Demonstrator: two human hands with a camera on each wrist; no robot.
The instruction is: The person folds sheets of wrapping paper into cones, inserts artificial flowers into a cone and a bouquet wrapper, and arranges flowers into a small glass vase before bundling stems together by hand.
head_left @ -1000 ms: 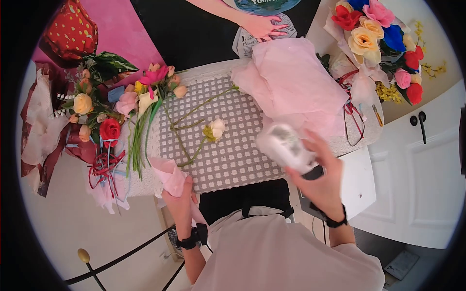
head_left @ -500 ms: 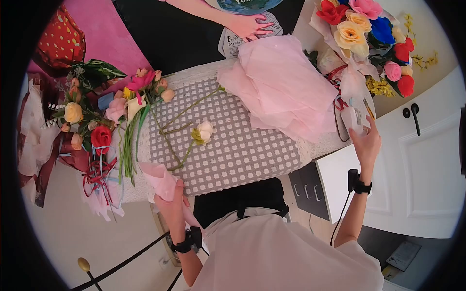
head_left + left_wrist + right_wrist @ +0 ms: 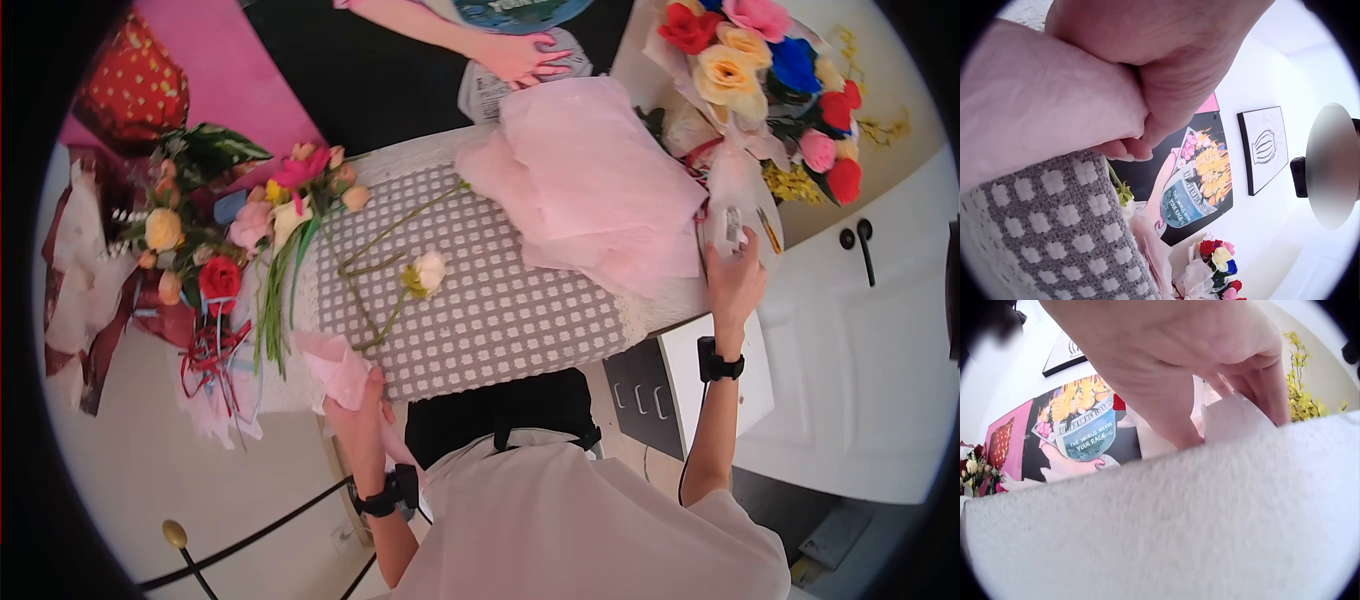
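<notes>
At the table's near left corner my left hand (image 3: 357, 428) grips a rolled piece of pink wrapping paper (image 3: 335, 366). In the left wrist view the fingers curl round the pale pink roll (image 3: 1041, 106); what is inside it is hidden. My right hand (image 3: 737, 285) is at the right end of the table, fingers round a small white tape dispenser (image 3: 733, 226). Its serrated cutting edge shows between thumb and fingers in the right wrist view, low at the table edge. A white artificial rose (image 3: 430, 271) on a long green stem lies on the grey checked cloth (image 3: 480, 350).
Sheets of pink paper (image 3: 590, 180) are piled at the back right of the cloth. Behind the dispenser stands a wrapped bouquet (image 3: 735, 80), with scissors (image 3: 769, 230) beside my right hand. Loose flowers (image 3: 285, 215) and another bouquet (image 3: 220, 280) lie at the left.
The right hand has carried the tape dispenser from over the cloth's right side to the table's right end and lowered it there. My left hand keeps its grip on the pink roll.
</notes>
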